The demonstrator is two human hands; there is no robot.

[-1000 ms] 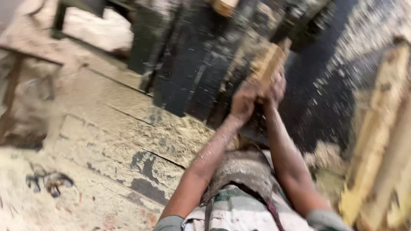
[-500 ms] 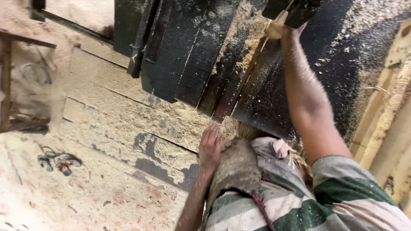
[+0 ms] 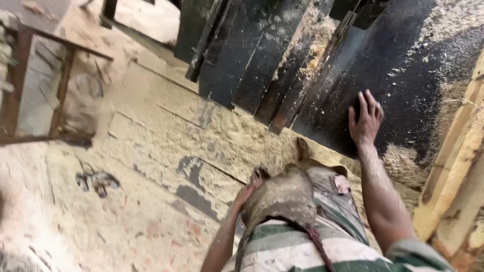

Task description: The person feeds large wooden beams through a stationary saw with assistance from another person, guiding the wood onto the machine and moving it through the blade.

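Head view: sawdust-covered floor (image 3: 166, 151), dark leaning planks (image 3: 242, 60), pale timber (image 3: 459, 166) at my right.
My right hand (image 3: 365, 118) lies spread, fingers loose, flat on the big dark board (image 3: 403, 65); my left hand (image 3: 245, 195) touches the dusty pouch (image 3: 282, 196) at my waist, grip unclear.

Floor (image 3: 151, 166): stone slabs, sawdust-covered, cracked.
Far left: rusty metal frame (image 3: 55, 85).
Right: pale timber beams (image 3: 454, 186).
Light: soft daylight, far left brightest.
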